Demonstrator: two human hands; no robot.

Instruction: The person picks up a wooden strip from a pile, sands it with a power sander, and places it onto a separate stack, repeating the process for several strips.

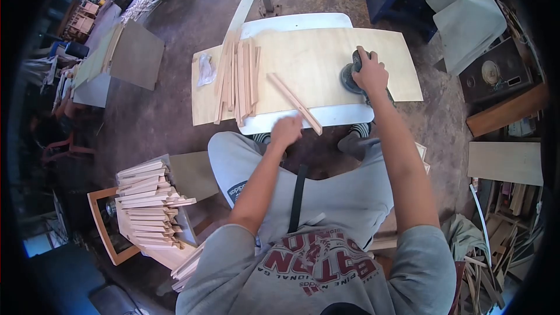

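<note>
A dark round sander [350, 77] stands on the right part of a plywood board [326, 52], and my right hand [371, 71] is wrapped round its top. My left hand [287, 130] is smeared by motion near the board's front edge, beside the lower end of a single wooden strip [291, 100]; whether it touches the strip is unclear. That strip lies diagonally, its lower end sticking out past the edge. Left of it is a bundle of wooden strips [239, 79], with a small clear plastic bag [206, 70] at its left.
The board rests on a white table [303, 20] before my knees. A big stack of wooden strips [151, 204] is at the lower left. Box-like panels [137, 55] stand at the left; a white chair [466, 17] and a speaker panel [496, 73] are at the right.
</note>
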